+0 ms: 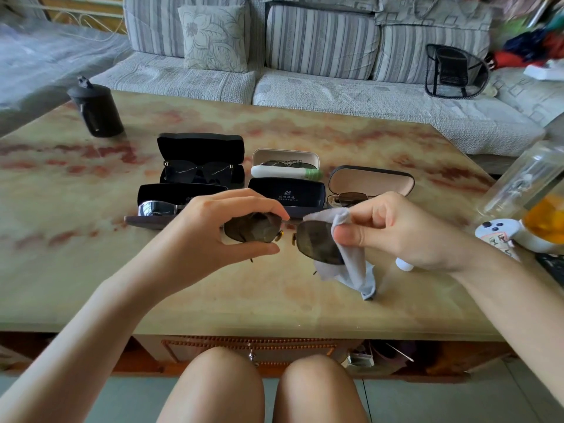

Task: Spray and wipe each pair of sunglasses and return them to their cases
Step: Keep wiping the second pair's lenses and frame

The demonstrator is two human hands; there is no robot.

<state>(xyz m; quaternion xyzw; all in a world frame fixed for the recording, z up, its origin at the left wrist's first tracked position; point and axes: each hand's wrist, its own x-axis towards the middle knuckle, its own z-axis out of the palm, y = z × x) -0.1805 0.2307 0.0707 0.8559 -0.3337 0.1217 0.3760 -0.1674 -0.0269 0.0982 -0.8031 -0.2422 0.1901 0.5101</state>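
A: Far left?
B: Black cylindrical container (96, 109) stands on the tabletop (213, 294), well apart from the cases.
A: Cases?
B: Five, all open, in two rows mid-tabletop. Back left is the tall black case (200, 145), with a dark pair inside. Front left is the low black case (180, 192), holding a silver wraparound pair (157, 208). Back centre is the white case (285, 154), also with a pair in it. Front centre is the logo-printed case (287, 193); the hands partly hide it, so I can't tell what's in it. Rightmost is the tan-lined case (370, 183), with a brown pair inside.
A: Left hand?
B: Left hand (219, 227) has its grip closed on the sunglasses (316, 242), fingers over one lens rim and thumb under it. The pair is held above the tabletop, in front of the cases.
A: Right hand?
B: Right hand (393, 230) grip pinches a pale grey cloth (354, 273) onto the other lens, thumb on the near face. The cloth's tail hangs below the lens.
A: Further right?
B: Clear glass bottle (531, 181) with orange contents, near the tabletop's right edge.
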